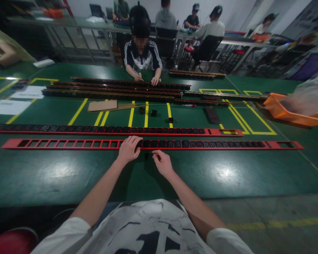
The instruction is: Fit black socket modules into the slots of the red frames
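Both are half-curled mid-frame, contents unclear: left grip on red rail, right grip below; uneven pressing could tilt modules.

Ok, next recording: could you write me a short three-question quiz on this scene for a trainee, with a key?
1. True or false: black sockets fill the near red socket strip from end to end.
2. What bulges above the rim of the orange bin? A) a cardboard box B) a clear plastic bag C) a red stool
3. Which of the camera wearer's hands covers part of that near strip?

Key:
1. False; its left part has open gaps.
2. B
3. The left hand.
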A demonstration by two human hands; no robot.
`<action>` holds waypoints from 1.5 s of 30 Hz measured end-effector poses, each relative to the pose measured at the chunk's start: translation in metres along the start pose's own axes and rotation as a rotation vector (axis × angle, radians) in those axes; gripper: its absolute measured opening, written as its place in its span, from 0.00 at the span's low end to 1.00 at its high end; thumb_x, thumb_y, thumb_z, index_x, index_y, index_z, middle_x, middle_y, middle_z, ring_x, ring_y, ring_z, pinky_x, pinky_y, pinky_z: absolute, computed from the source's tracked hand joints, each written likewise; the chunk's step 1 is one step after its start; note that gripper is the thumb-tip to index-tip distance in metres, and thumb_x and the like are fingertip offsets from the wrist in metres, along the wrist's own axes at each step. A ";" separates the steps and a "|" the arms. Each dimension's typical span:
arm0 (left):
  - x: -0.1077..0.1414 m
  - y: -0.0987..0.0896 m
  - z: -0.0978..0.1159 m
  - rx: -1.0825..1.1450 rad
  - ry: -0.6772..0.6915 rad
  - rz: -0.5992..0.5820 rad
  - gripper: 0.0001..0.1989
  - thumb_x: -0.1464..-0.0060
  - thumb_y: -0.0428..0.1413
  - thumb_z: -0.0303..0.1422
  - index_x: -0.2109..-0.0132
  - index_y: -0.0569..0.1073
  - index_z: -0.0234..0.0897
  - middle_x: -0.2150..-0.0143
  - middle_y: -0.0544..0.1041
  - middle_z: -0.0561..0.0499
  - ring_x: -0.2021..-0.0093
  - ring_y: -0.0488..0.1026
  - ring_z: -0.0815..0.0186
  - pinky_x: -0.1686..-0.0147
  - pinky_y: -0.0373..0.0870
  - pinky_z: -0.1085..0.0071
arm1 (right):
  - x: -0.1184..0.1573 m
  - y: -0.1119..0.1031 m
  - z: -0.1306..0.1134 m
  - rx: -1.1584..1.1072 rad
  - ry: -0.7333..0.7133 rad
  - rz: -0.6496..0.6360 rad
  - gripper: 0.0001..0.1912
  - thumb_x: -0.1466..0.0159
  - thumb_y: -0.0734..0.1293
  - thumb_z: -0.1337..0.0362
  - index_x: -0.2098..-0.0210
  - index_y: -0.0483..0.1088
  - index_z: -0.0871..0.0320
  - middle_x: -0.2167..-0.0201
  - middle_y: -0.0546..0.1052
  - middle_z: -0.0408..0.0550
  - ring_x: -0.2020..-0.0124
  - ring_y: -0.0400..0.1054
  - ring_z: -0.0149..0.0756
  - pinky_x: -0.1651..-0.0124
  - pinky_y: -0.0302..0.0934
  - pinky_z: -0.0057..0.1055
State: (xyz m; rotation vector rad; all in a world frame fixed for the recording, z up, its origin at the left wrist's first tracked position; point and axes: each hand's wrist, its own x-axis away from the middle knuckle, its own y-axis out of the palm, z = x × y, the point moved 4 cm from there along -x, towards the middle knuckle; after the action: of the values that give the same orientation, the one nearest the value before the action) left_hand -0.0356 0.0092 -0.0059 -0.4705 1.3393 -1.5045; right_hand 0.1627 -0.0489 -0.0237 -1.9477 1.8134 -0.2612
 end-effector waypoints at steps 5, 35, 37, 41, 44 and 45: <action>0.000 0.001 0.000 -0.016 0.004 -0.002 0.23 0.43 0.51 0.30 0.41 0.69 0.39 0.45 0.74 0.44 0.45 0.69 0.55 0.45 0.69 0.58 | 0.000 -0.001 -0.001 -0.001 0.000 0.000 0.11 0.33 0.61 0.64 0.57 0.74 0.57 0.68 0.78 0.45 0.71 0.69 0.32 0.65 0.63 0.29; 0.001 0.005 -0.003 -0.079 -0.043 -0.059 0.21 0.33 0.48 0.38 0.36 0.67 0.41 0.39 0.73 0.43 0.39 0.68 0.54 0.42 0.67 0.55 | 0.000 0.001 0.000 0.006 -0.008 -0.004 0.11 0.34 0.61 0.64 0.57 0.75 0.58 0.67 0.78 0.46 0.71 0.69 0.32 0.64 0.63 0.29; 0.001 0.004 -0.002 -0.077 -0.046 -0.053 0.21 0.33 0.47 0.39 0.36 0.67 0.40 0.39 0.73 0.43 0.40 0.69 0.54 0.43 0.67 0.55 | 0.000 0.001 0.001 0.009 -0.008 -0.006 0.11 0.34 0.61 0.64 0.57 0.75 0.57 0.67 0.78 0.46 0.71 0.69 0.32 0.64 0.63 0.29; 0.001 0.003 -0.001 -0.077 -0.044 -0.047 0.22 0.33 0.47 0.41 0.37 0.67 0.38 0.41 0.74 0.42 0.42 0.70 0.53 0.46 0.68 0.56 | 0.000 0.002 0.004 0.014 -0.009 0.003 0.12 0.34 0.61 0.64 0.57 0.75 0.57 0.67 0.79 0.46 0.71 0.70 0.32 0.63 0.63 0.29; 0.001 0.002 0.000 -0.081 -0.046 -0.039 0.21 0.33 0.47 0.41 0.38 0.68 0.38 0.42 0.74 0.43 0.43 0.70 0.53 0.47 0.68 0.57 | 0.000 0.002 0.004 0.013 -0.009 0.006 0.12 0.34 0.61 0.64 0.57 0.75 0.57 0.68 0.79 0.46 0.70 0.70 0.33 0.63 0.63 0.29; 0.001 0.002 0.000 -0.080 -0.047 -0.036 0.21 0.33 0.47 0.41 0.38 0.68 0.38 0.42 0.74 0.43 0.44 0.70 0.53 0.47 0.68 0.57 | 0.000 0.002 0.004 0.013 -0.009 0.007 0.12 0.34 0.61 0.64 0.57 0.75 0.57 0.67 0.79 0.46 0.70 0.70 0.33 0.63 0.64 0.29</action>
State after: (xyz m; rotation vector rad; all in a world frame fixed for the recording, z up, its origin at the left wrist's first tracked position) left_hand -0.0345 0.0088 -0.0079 -0.5803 1.3642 -1.4644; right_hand 0.1625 -0.0476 -0.0283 -1.9309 1.8079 -0.2606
